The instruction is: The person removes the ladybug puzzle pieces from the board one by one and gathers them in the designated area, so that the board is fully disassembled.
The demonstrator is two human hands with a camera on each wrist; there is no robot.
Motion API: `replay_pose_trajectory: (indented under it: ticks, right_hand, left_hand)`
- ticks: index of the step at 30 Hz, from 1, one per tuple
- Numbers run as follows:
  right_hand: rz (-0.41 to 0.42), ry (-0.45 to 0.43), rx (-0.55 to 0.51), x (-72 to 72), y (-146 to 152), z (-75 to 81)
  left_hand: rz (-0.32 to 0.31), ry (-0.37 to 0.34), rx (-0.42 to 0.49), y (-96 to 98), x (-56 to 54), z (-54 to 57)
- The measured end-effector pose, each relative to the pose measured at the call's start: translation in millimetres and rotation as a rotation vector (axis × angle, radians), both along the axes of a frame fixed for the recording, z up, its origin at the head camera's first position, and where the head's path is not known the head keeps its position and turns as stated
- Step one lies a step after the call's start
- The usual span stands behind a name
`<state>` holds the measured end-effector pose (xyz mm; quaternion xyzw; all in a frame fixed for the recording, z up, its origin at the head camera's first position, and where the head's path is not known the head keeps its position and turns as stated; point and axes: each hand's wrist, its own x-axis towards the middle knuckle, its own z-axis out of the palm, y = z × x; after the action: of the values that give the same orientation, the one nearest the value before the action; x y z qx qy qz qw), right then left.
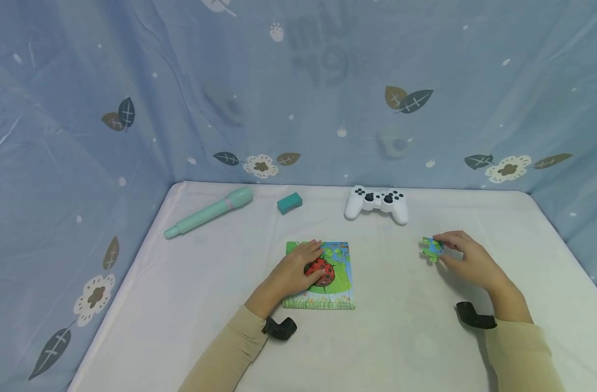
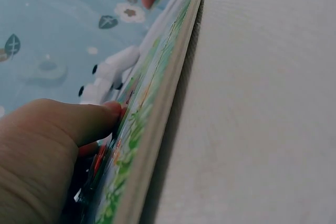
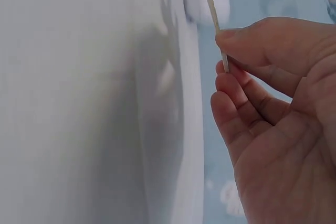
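Note:
A square ladybug jigsaw puzzle lies flat on the white table, its thick board edge showing in the left wrist view. My left hand rests on the puzzle's left side, fingers and thumb touching the picture and covering part of it. Off to the right, my right hand pinches a green and blue puzzle piece between thumb and fingers, above the table. Seen edge-on in the right wrist view, that puzzle piece is thin.
Behind the puzzle stand a white game controller and a small teal block. A mint-green stick-like object with a rounded end lies at the back left. Blue patterned cloth hangs behind the table.

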<state>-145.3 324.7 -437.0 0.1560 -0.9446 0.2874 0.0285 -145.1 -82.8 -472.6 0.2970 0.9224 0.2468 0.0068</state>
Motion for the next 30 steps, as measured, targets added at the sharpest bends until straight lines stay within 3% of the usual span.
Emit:
replay_pose_trajectory:
  ticks: [11,22,30]
  right_hand:
    - [-0.056,-0.034,-0.017,8.6,50,-3.7]
    - [-0.088,-0.089,-0.022,7.2,58,-12.5]
    - [-0.053,-0.070,-0.064,7.3,61,-20.4]
  left_hand:
    - [-0.004,0.018,0.006,-0.4,0.7,1.6]
    - [-0.005,0.013,0.000,-1.0,0.1,0.5]
    - [-0.006,0.016,-0.003,-1.5,0.2,0.0]
